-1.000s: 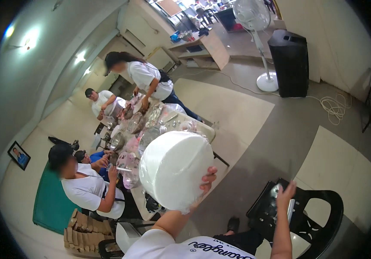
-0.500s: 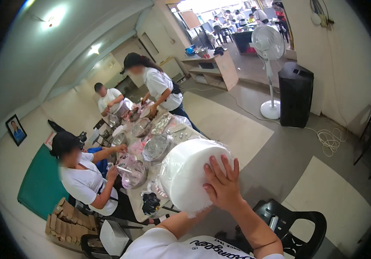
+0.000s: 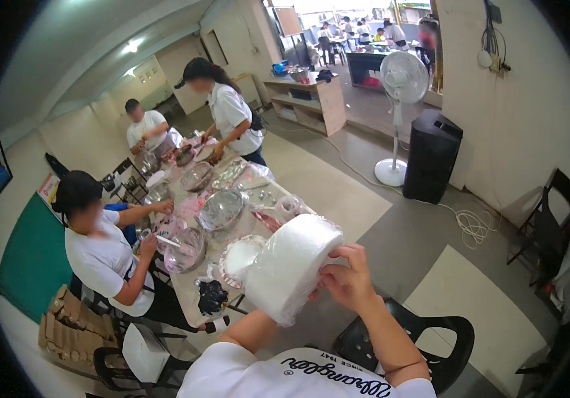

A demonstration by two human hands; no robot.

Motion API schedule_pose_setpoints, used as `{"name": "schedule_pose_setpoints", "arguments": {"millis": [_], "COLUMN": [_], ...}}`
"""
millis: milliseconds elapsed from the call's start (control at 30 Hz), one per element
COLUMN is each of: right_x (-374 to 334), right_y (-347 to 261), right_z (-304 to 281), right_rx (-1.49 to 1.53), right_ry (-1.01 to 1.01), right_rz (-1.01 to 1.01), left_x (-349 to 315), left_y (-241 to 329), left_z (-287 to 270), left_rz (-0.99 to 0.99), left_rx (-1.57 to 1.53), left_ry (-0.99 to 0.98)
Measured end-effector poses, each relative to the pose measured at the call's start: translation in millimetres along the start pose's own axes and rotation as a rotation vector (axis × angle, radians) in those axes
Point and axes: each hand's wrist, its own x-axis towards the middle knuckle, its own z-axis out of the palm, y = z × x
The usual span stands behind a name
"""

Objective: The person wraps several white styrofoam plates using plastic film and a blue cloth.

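A thick white round block [image 3: 291,268], wrapped in clear plastic film, is held up in front of me over the table's near end, tilted. My right hand [image 3: 346,275] has its fingers bent over the block's right rim, gripping the edge and its film. My left forearm [image 3: 252,330] reaches underneath; my left hand is hidden behind the block, so its fingers do not show. Just left of the block, a white round piece with a frilled edge [image 3: 242,259] lies on the table, partly covered by the block.
The long table [image 3: 192,282] carries steel bowls [image 3: 222,211], a pink-smeared bowl [image 3: 185,251] and a black plastic bag [image 3: 212,297]. Three people work around it, one close on the left [image 3: 92,242]. A black chair [image 3: 424,335] stands at my right, a fan [image 3: 397,119] and speaker [image 3: 433,156] beyond.
My right hand has gone from lying flat with spread fingers on the block's face to curling around its rim. The block has turned, and the view has shifted to the right.
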Motion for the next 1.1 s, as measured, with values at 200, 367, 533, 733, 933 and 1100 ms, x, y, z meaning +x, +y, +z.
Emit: {"name": "schedule_pose_setpoints", "arguments": {"millis": [200, 367, 533, 733, 933, 1100], "right_x": [-4.2, -12.7, -27.6, -29.7, -49.0, -58.2], "right_y": [-6.0, -19.5, -24.3, -51.0, -39.9, -36.6], "right_z": [6.1, 14.2, 21.1, 17.7, 17.8, 23.0], "right_rx": [0.068, 0.247, 0.374, 0.747, 0.735, 0.812], "right_ry": [-0.133, -0.16, -0.062, 0.164, 0.266, 0.349], "right_rz": [0.071, 0.226, 0.369, 0.997, 1.23, 1.337], "left_x": [-16.3, -34.4, -51.2, -78.1, -88.0, -104.0], "left_y": [18.1, 24.6, 31.1, 47.0, 52.9, 66.7], "left_z": [-8.8, -20.6, -40.1, -79.2, -101.4, -121.2], "left_rz": [0.016, 0.024, 0.01, 0.012, 0.175, 0.197], "left_rx": [-0.006, -0.02, -0.016, 0.127, 0.396, 0.524], "left_ry": [-0.043, -0.046, 0.007, 0.265, 0.338, 0.386]}}
